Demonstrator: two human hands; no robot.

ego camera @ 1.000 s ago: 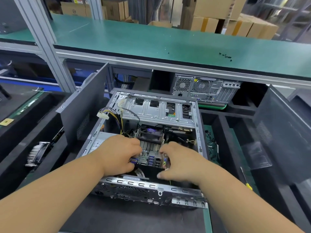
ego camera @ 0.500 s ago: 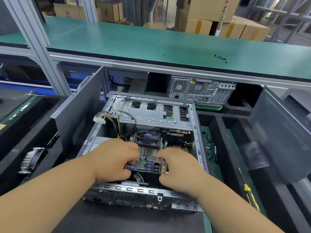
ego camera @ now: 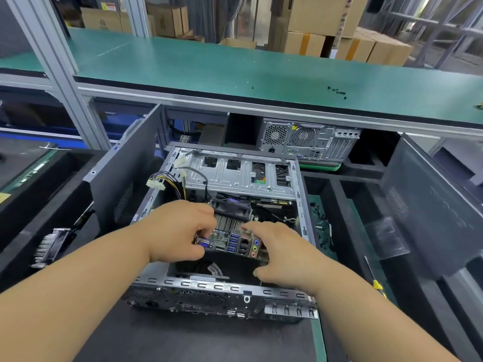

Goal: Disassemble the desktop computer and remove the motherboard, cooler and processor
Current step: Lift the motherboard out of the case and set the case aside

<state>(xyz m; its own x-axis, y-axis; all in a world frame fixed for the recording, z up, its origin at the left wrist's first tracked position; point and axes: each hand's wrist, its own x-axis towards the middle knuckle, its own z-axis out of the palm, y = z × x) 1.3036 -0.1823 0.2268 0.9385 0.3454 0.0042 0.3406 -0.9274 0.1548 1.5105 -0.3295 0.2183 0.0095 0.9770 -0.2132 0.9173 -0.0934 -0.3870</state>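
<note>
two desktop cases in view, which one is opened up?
The near case, lying flat with its top open, where both hands grip the motherboard. The far case under the green bench is closed, only its rear panel showing.

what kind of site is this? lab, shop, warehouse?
Most likely a PC teardown or recycling line inside a warehouse: a long green-matted workbench on aluminium framing, stacked brown cardboard boxes behind it, and a second grey desktop tower waiting beyond the open grey computer case.
</note>
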